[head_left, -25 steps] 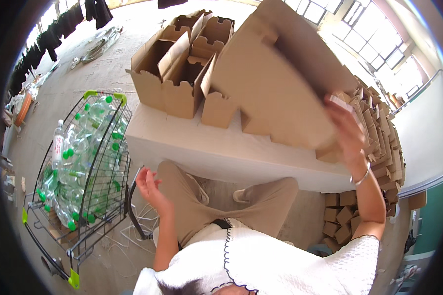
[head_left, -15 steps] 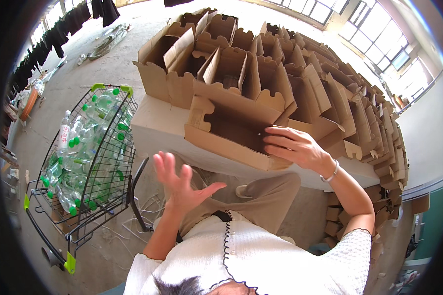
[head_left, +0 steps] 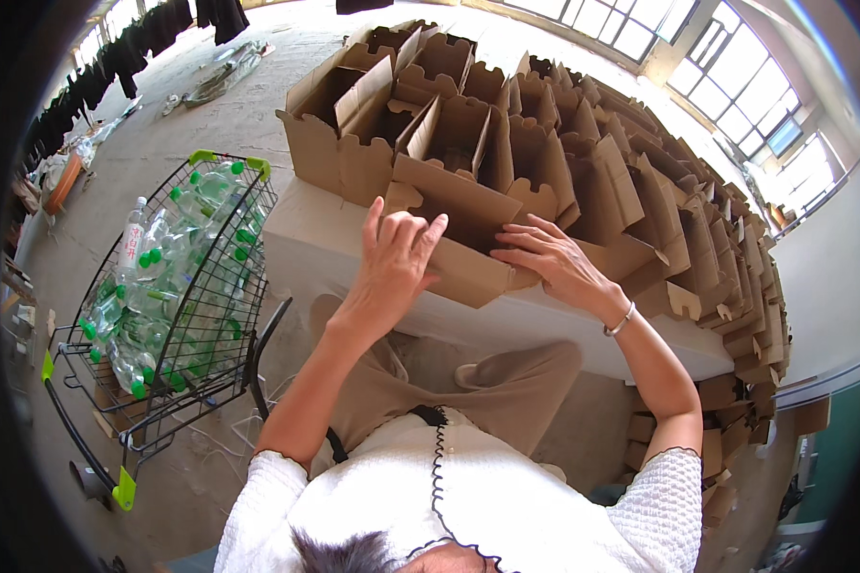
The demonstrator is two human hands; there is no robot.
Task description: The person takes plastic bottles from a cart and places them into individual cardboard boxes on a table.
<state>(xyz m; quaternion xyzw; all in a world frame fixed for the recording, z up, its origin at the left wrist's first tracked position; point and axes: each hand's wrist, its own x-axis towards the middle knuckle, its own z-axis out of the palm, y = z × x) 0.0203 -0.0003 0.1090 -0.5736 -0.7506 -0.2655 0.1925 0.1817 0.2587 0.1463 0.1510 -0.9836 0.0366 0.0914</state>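
An open-topped brown cardboard box (head_left: 468, 277) stands at the front of the rows, nearest my body. My left hand (head_left: 397, 258) is at its left end, fingers reaching over the rim and the thumb against the near wall. At the other end, my right hand (head_left: 559, 267) has its fingers over the rim and inside, closed on the right wall. The inside of this box is dark, and its left end is partly hidden behind my left hand. Directly behind it, more open cardboard boxes (head_left: 344, 158) with notched flaps stand packed together on a pale bench (head_left: 301, 229).
On my left is a black wire cart (head_left: 210, 286) heaped with clear plastic bottles (head_left: 148, 315) with green caps. Folded cardboard (head_left: 721, 411) is piled under the bench's right end. Dark garments (head_left: 115, 62) hang at the far left. Windows (head_left: 736, 76) line the far right.
My left hand has come up and forward from open air to the box's left end. The box has shifted a little away from me, with my right hand still on its right wall.
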